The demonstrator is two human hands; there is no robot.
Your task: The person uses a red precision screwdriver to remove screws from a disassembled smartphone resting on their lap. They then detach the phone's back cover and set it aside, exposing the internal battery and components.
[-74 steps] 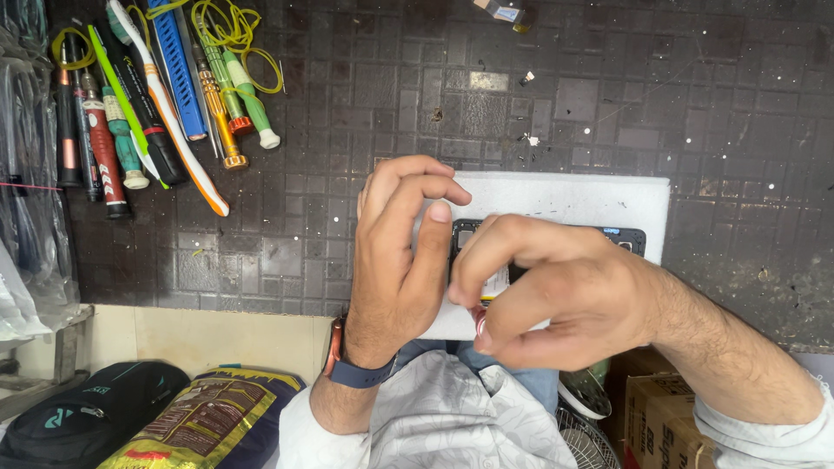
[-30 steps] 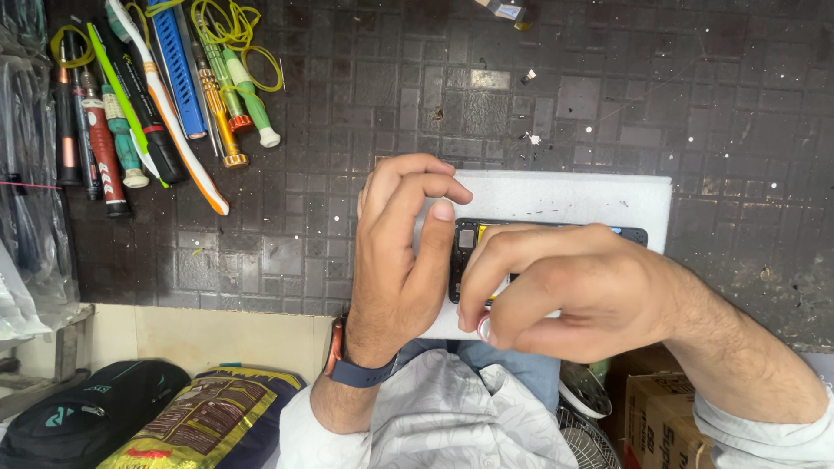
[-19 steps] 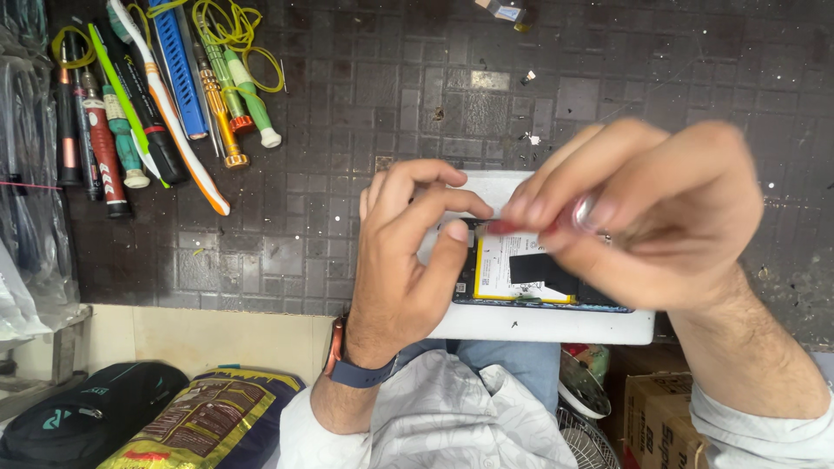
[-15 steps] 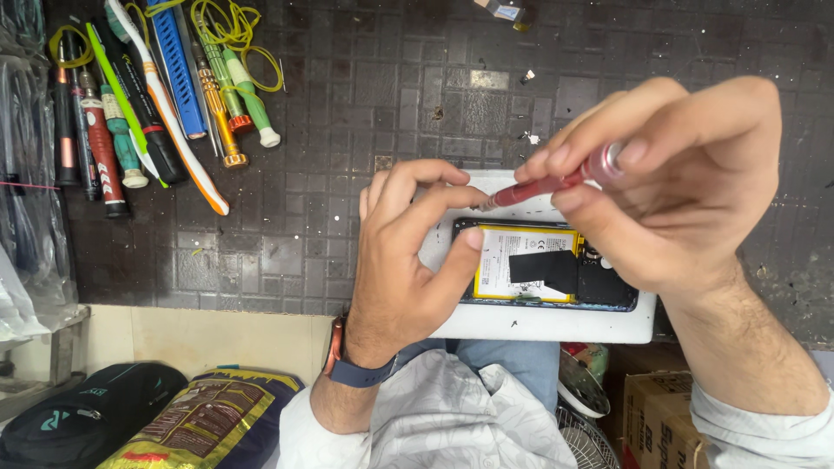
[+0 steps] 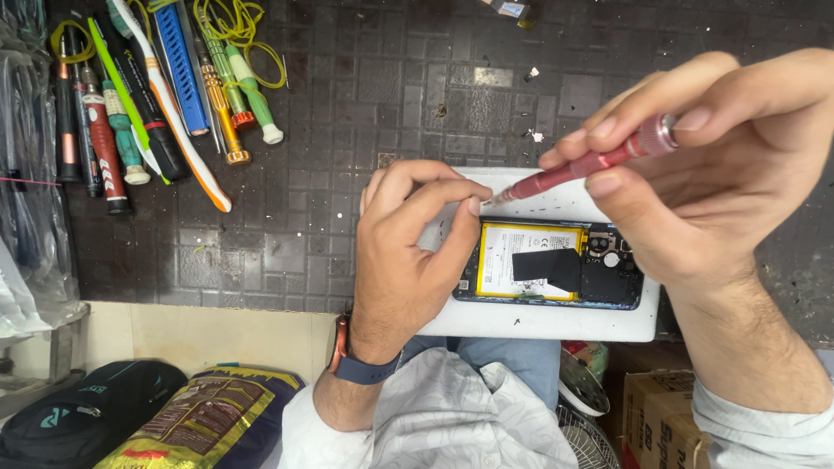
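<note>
An opened phone (image 5: pixel 556 276) lies back-up on a white pad (image 5: pixel 539 323), its yellow battery and black board showing. My right hand (image 5: pixel 695 182) holds a red precision screwdriver (image 5: pixel 582 167) above the pad, tip pointing left. My left hand (image 5: pixel 408 252) rests at the phone's left end, and its thumb and forefinger pinch together right at the screwdriver's tip. Whether a screw sits between them is too small to tell.
A row of screwdrivers, tweezers and a toothbrush (image 5: pixel 148 95) lies at the far left of the dark gridded mat (image 5: pixel 330 130). Bags (image 5: pixel 200 421) sit on the floor below the bench edge. A cardboard box (image 5: pixel 660 412) stands at lower right.
My right hand lifted off the phone with the red screwdriver and rose to the upper right, uncovering the phone. My left fingers came to the tool's tip.
</note>
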